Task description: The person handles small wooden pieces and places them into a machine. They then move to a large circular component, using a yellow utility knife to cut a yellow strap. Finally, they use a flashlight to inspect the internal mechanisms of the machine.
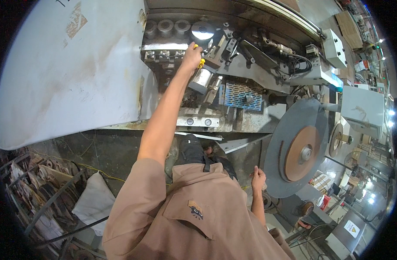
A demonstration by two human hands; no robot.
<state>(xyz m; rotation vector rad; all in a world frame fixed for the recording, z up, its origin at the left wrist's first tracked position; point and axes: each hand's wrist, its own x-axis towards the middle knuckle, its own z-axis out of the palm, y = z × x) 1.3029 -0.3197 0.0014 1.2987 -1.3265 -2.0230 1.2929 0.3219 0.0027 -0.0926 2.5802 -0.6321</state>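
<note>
my left hand (192, 54) is stretched far up into the big grey machine (233, 69). its fingers are closed around a small yellow tool (201, 63), which pokes out just under my hand, right above a shiny metal cylinder (201, 80). my right hand (258, 177) hangs low by my side, curled loosely with nothing in it, next to the big grey disc (298, 147).

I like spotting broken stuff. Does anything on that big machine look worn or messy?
Yes. The big white machine cover has brown rusty patches and scuffed paint, mostly near its top and right edge. Nothing looks spilled or knocked over.
</note>
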